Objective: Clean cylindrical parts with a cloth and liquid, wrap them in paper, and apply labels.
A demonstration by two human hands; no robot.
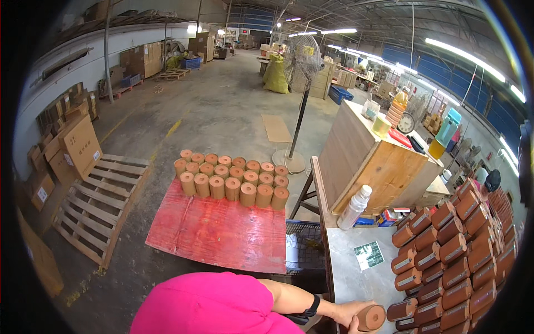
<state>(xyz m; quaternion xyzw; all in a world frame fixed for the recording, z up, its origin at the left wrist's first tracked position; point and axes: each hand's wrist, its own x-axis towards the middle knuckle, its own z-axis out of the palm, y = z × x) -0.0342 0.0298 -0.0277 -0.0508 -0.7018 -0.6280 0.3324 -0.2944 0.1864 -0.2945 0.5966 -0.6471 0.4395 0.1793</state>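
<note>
Hands, two, at the lower edge. Left hand [349,310], wrist in a black band, is closed around a brown roll [371,317] and holds it end-on just above the near corner of the grey table [356,278]. Right hand [352,327]: only a sliver shows beneath the roll, touching it; whether it grips cannot be told.

Stack of brown rolls [456,250]: many, lying on their sides with pale labels, piled in rows on the right part of the table, just beside the held roll.

Printed card [369,255]: green and white, flat on the bare tabletop, left of the stack.

Plastic bottle [354,207]: clear, white cap, upright at the far end of the table, against a large wooden crate [372,164].

Wire basket [303,245]: dark, on the floor left of the table.

Red board [217,231]: flat, low, left of the basket; on its far edge stand tan rolls [233,178], upright, in close rows.

Wooden pallet [100,203]: bare, on the concrete floor left of the board, cardboard boxes [78,146] beyond it.

Standing fan [300,64]: on a pole behind the board.

Pink shirt [211,306]: the person's own, bottom centre.
</note>
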